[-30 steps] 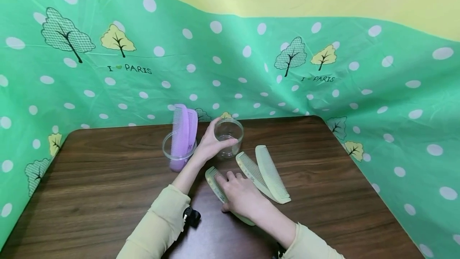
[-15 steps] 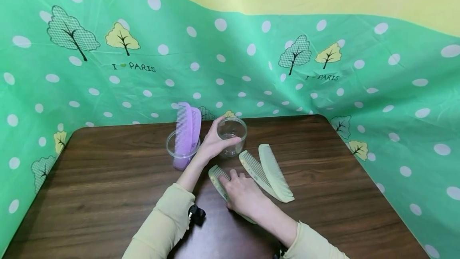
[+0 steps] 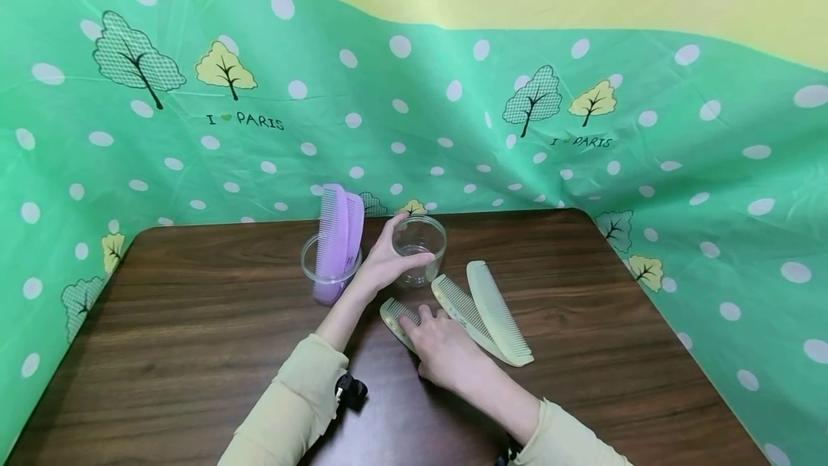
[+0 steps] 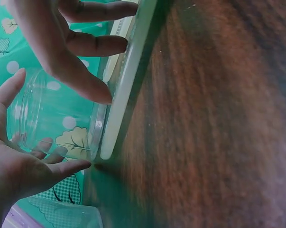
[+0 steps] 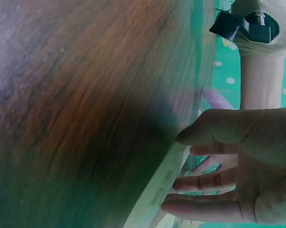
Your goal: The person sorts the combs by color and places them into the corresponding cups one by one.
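My left hand [image 3: 386, 256] holds a clear plastic jar [image 3: 430, 265] from its left side, thumb in front and fingers behind. The jar stands upright on the table; nothing is seen in it. My right hand [image 3: 446, 352] is over a pale green comb [image 3: 396, 316], pinching it between thumb and fingers, and hides its lower part. In the left wrist view, the comb [image 4: 126, 95] is low by the table in front of the jar [image 4: 52, 114]. Two more pale green combs, one toothy [image 3: 458, 304] and one beside it [image 3: 494, 311], lie overlapping right of that hand.
Left of the left forearm stands a second clear jar [image 3: 309, 265] with purple combs [image 3: 333, 236] upright in it. The brown wooden table [image 3: 194, 322] ends at a green dotted cloth [image 3: 362, 135] behind. A small black camera [image 3: 351, 390] sits on the left wrist.
The right hand's comb has shifted under the hand, and its lower end no longer shows beside the wrist. The left hand stays around the jar. The head view has shifted slightly.
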### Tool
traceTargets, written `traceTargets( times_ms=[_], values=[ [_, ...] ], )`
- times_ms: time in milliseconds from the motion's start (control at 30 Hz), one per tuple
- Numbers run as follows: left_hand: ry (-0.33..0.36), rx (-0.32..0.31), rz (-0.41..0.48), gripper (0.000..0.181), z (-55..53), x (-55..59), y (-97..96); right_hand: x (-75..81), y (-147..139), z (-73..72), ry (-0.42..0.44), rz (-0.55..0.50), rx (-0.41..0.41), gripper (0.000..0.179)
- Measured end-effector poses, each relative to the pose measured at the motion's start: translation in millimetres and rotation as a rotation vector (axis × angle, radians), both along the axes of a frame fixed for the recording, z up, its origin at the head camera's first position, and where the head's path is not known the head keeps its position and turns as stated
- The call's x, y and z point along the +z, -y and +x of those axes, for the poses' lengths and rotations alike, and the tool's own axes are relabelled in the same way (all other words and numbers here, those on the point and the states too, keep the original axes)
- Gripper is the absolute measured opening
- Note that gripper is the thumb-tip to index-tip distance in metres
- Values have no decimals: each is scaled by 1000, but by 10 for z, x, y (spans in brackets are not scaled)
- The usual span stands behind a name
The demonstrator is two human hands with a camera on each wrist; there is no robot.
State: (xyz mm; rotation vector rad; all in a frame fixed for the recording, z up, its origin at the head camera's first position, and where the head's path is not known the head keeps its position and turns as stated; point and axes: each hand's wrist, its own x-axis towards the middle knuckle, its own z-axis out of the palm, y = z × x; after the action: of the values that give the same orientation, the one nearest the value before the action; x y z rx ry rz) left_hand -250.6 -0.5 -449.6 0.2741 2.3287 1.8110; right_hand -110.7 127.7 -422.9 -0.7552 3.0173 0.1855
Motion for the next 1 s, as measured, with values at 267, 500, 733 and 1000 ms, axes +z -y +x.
traceTargets(
  times_ms=[267,500,733,1000],
  values=[
    [1,14,4,101,89,43,36,-14,-106,12,-83,-24,75,57],
    [-7,23,8,98,147,39,54,12,-218,20,-75,-22,98,58],
    [2,19,9,100,199,37,96,17,-291,38,-94,-63,93,52],
    [14,13,17,99,239,34,129,46,-374,30,-186,-93,116,48]
  ],
)
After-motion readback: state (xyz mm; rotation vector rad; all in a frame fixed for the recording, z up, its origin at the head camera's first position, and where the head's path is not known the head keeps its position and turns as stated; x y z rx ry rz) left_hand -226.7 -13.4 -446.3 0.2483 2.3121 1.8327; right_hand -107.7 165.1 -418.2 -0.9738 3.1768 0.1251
